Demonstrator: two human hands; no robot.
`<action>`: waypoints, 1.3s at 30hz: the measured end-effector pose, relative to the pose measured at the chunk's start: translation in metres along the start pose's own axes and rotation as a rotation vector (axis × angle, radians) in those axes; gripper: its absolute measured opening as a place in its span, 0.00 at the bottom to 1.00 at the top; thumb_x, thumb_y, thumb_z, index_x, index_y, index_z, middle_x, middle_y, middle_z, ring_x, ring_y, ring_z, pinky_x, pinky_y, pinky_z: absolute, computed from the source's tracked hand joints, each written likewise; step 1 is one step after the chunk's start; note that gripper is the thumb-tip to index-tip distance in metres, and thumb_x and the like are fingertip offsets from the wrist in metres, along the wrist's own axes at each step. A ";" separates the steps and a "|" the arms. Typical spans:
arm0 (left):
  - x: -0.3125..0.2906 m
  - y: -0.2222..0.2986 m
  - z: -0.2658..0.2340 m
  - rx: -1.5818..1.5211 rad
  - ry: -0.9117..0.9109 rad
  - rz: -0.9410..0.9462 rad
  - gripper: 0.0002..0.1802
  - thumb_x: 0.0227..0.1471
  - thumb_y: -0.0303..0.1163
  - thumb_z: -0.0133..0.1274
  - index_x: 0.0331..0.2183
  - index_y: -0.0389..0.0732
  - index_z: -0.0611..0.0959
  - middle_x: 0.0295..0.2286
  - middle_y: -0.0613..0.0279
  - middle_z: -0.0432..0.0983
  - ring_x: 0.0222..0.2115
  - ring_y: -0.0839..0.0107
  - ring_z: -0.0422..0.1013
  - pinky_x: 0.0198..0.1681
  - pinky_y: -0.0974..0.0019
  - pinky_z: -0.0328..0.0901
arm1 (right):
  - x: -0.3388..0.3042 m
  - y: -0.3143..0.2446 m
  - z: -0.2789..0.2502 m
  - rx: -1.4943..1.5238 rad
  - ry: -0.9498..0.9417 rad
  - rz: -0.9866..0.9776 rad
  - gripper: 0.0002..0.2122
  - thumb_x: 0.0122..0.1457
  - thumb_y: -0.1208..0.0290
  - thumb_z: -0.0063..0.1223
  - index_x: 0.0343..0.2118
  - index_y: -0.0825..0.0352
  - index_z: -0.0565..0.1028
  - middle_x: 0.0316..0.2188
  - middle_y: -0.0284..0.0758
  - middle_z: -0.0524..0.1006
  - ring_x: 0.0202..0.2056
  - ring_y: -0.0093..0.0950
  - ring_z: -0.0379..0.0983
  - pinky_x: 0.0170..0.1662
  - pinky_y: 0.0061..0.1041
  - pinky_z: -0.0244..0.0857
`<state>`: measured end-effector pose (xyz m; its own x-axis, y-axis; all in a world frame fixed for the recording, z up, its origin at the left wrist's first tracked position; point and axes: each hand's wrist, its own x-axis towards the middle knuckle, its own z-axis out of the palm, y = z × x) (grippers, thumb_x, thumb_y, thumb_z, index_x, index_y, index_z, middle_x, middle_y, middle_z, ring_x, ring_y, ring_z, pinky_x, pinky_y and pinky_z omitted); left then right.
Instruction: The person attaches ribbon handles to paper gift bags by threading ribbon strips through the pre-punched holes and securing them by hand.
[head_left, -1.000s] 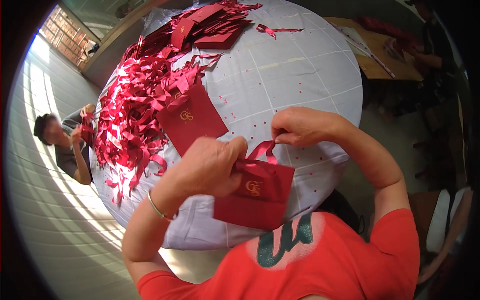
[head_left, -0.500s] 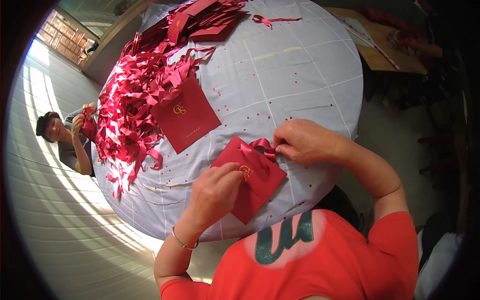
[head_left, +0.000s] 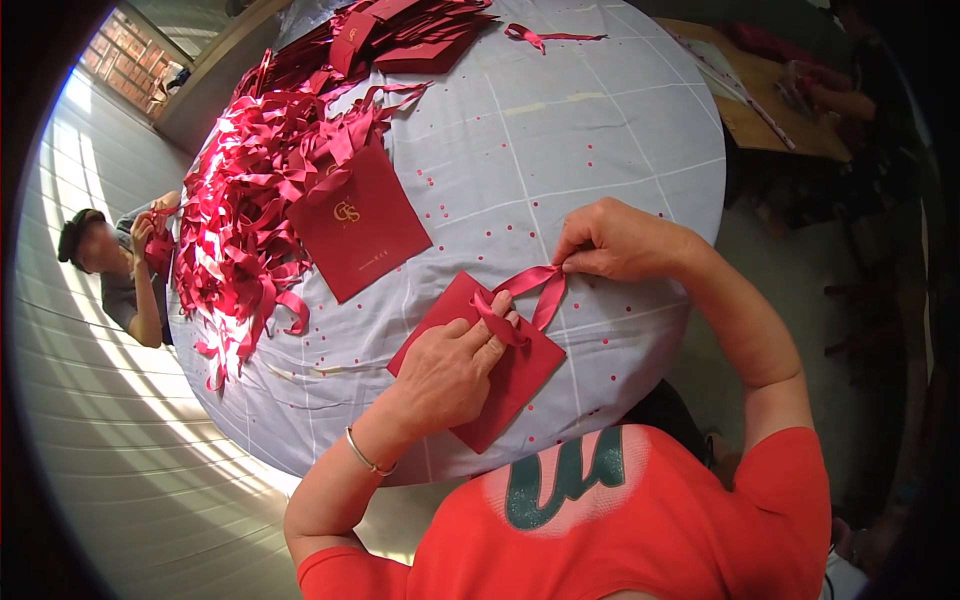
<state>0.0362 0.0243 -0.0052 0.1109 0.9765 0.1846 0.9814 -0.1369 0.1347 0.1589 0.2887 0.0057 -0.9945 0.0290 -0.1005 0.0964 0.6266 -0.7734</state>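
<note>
A square red paper bag lies flat on the cloth in front of me. My left hand rests on it, fingers stretched out flat, with the fingertips at a loop of the bag's red ribbon handle. Beyond the bag's far right edge, my right hand pinches the end of a longer red ribbon loop between thumb and forefinger, pulling it taut away from the bag. Another red bag with a gold emblem lies farther left, beside the ribbon pile.
A heap of red ribbon-handled bags covers the table's left side, with more red bags stacked at the back. A loose ribbon piece lies far off. Small red dots scatter over the grey tablecloth. A person handles red bags at left; another works at right.
My right hand has drawn the ribbon up and away from the bag into a taut loop. My left hand has flattened, its fingertips now at the ribbon handle. The bag has shifted slightly left.
</note>
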 end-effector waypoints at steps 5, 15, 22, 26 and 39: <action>-0.001 -0.001 -0.003 -0.046 -0.054 -0.036 0.34 0.35 0.24 0.52 0.51 0.34 0.77 0.56 0.50 0.69 0.28 0.65 0.70 0.38 0.67 0.67 | 0.011 0.016 -0.009 0.031 -0.069 -0.047 0.04 0.52 0.78 0.60 0.32 0.68 0.81 0.29 0.38 0.78 0.32 0.31 0.76 0.37 0.27 0.69; -0.019 -0.003 0.012 -0.119 0.232 -0.010 0.24 0.31 0.22 0.54 0.39 0.34 0.83 0.46 0.53 0.78 0.25 0.67 0.71 0.33 0.66 0.70 | 0.004 0.029 -0.026 0.011 0.032 -0.085 0.04 0.52 0.80 0.61 0.31 0.70 0.80 0.28 0.36 0.79 0.30 0.26 0.75 0.36 0.24 0.69; -0.021 -0.001 0.011 -0.114 0.263 0.008 0.22 0.32 0.21 0.53 0.37 0.34 0.84 0.45 0.51 0.78 0.26 0.67 0.71 0.34 0.66 0.70 | -0.001 0.029 -0.033 0.061 -0.024 -0.021 0.04 0.54 0.79 0.61 0.32 0.69 0.81 0.26 0.32 0.79 0.28 0.20 0.73 0.34 0.21 0.67; -0.022 0.003 0.011 -0.107 0.273 -0.016 0.20 0.31 0.19 0.53 0.34 0.35 0.84 0.45 0.54 0.79 0.28 0.65 0.73 0.33 0.64 0.71 | -0.011 0.018 -0.036 0.171 -0.073 0.081 0.05 0.56 0.76 0.60 0.34 0.69 0.81 0.24 0.28 0.78 0.26 0.16 0.70 0.31 0.19 0.65; -0.011 0.071 -0.019 0.164 -0.026 -0.254 0.40 0.42 0.43 0.64 0.52 0.27 0.71 0.50 0.31 0.68 0.51 0.40 0.69 0.52 0.47 0.65 | -0.041 -0.047 -0.046 0.516 -0.040 0.083 0.05 0.54 0.78 0.58 0.32 0.73 0.80 0.20 0.31 0.76 0.18 0.17 0.69 0.22 0.16 0.62</action>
<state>0.1017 0.0007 0.0211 -0.1391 0.9804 0.1395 0.9903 0.1386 0.0137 0.1932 0.2936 0.0749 -0.9813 0.0260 -0.1905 0.1922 0.1580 -0.9686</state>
